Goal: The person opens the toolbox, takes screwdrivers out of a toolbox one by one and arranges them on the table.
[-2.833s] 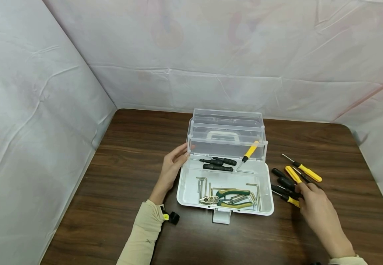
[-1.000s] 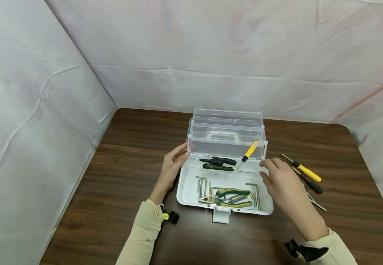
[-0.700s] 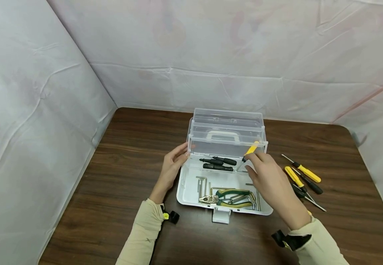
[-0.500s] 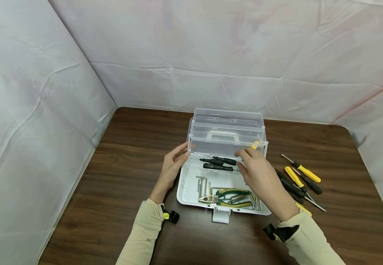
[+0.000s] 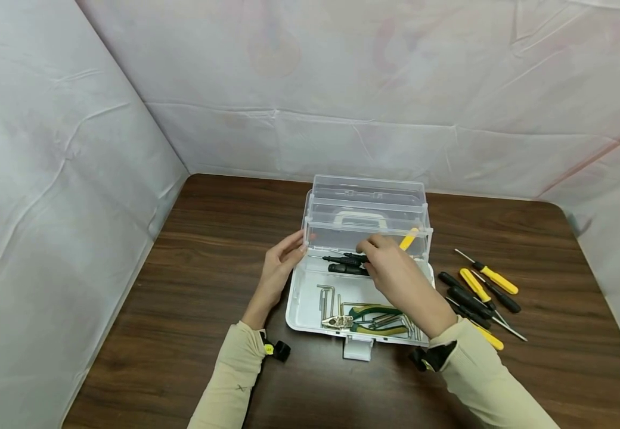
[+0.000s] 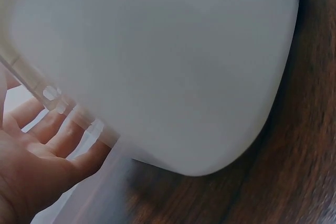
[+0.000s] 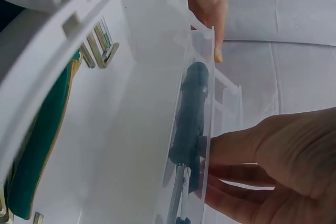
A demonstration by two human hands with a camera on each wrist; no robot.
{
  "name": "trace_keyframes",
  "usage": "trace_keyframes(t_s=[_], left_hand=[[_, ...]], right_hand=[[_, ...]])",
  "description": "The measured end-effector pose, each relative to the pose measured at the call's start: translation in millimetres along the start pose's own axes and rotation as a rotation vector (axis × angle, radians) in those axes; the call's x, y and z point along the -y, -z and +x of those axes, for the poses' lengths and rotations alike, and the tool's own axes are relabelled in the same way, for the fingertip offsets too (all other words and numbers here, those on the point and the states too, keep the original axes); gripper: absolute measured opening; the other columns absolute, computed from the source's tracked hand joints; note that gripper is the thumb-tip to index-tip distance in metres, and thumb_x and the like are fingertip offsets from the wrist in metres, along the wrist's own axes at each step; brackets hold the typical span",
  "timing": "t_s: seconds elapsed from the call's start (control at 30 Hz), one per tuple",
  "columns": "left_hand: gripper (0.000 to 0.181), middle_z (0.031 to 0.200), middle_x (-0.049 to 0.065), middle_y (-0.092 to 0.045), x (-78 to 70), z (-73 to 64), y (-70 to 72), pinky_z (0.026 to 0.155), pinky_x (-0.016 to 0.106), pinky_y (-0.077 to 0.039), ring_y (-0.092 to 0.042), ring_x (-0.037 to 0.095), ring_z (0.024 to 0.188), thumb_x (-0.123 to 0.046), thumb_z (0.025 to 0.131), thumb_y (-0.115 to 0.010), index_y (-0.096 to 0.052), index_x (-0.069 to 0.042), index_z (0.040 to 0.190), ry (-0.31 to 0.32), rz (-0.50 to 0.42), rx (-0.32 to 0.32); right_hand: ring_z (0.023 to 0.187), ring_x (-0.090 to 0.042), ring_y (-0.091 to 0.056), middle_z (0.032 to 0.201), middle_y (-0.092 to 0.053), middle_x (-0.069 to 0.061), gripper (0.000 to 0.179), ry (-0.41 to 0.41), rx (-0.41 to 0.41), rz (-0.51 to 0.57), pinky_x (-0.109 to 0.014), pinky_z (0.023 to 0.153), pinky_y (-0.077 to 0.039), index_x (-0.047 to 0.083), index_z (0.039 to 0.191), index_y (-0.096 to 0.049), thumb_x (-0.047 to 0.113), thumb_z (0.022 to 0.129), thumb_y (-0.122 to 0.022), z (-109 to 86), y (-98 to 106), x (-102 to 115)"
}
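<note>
In the head view, an open toolbox (image 5: 310, 310) has a clear lid (image 5: 344, 238) raised at its back. My left hand (image 5: 280, 271) holds the lid's left edge, fingers behind, thumb in front. My right hand (image 5: 396, 277) reaches over the box, fingertips at the black screwdrivers (image 5: 344, 269) along its back. In the right wrist view, the fingers (image 7: 233, 148) lie right at a dark screwdriver handle (image 7: 189, 111) by a clear wall; I cannot tell whether they grip it. A yellow-handled screwdriver (image 5: 409, 239) leans against the lid. Green-handled pliers (image 5: 377, 311) lie in front.
Hex keys (image 5: 331, 292) lie around the pliers in the box. To the box's right, several black and yellow screwdrivers (image 5: 495, 279) lie heaped on the dark wooden table (image 5: 224, 226). The box's latch (image 5: 357, 350) hangs at its front. White sheeting (image 5: 310, 71) surrounds the table.
My right hand has moved left from the screwdriver pile, across the box, to the black screwdrivers at its back. My left hand has stayed at the lid's edge.
</note>
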State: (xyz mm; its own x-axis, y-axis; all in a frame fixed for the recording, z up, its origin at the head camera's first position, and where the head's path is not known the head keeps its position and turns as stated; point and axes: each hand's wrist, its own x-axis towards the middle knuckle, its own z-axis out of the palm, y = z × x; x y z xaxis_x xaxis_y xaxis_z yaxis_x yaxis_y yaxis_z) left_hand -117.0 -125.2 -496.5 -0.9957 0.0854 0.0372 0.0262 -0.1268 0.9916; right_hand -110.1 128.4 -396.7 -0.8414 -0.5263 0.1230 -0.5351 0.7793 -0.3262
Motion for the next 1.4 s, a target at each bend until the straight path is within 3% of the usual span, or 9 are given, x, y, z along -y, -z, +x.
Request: trace_keyframes(t_s=[0.43,0.73,1.07,1.4], left_hand=[[0.045,0.143,0.023,-0.064,-0.7,-1.5,0.3,0.105,0.02,-0.049,-0.055,0.037,0.14,-0.012,0.104,-0.062,-0.057,-0.008,0.149,-0.008,0.0,0.003],[0.045,0.142,0.023,-0.064,0.4,-1.0,0.5,0.104,0.02,-0.049,-0.057,0.035,0.138,-0.012,0.104,-0.063,-0.057,-0.008,0.149,-0.005,-0.003,-0.003],[0.044,0.142,0.022,-0.065,0.7,-0.1,-0.1,0.104,0.02,-0.049,-0.058,0.035,0.137,-0.012,0.104,-0.062,-0.058,-0.007,0.148,-0.012,-0.002,0.001],[0.046,0.143,0.024,-0.064,0.4,-0.6,0.5,0.105,0.02,-0.049,-0.058,0.033,0.138,-0.011,0.104,-0.062,-0.055,-0.005,0.15,-0.015,-0.002,0.011]], right_hand=[[0.102,-0.033,-0.071,0.107,-0.074,-0.013,0.025,-0.008,0.03,-0.037,-0.04,0.076,-0.061,0.003,0.113,-0.073,-0.007,0.09,-0.075,5.0,-1.8,-0.2],[0.103,-0.034,-0.071,0.107,-0.074,-0.012,0.023,-0.022,0.009,-0.02,-0.042,0.079,-0.06,0.002,0.113,-0.073,-0.006,0.091,-0.074,2.9,-1.1,-2.2],[0.107,-0.031,-0.07,0.109,-0.073,-0.01,0.022,-0.058,-0.024,-0.04,-0.042,0.077,-0.06,0.004,0.111,-0.074,-0.004,0.091,-0.075,-11.7,9.9,-5.5],[0.094,-0.03,-0.068,0.104,-0.073,-0.01,0.022,-0.124,-0.085,-0.045,-0.042,0.069,-0.056,0.004,0.109,-0.073,-0.007,0.09,-0.073,-33.0,20.0,-13.1]])
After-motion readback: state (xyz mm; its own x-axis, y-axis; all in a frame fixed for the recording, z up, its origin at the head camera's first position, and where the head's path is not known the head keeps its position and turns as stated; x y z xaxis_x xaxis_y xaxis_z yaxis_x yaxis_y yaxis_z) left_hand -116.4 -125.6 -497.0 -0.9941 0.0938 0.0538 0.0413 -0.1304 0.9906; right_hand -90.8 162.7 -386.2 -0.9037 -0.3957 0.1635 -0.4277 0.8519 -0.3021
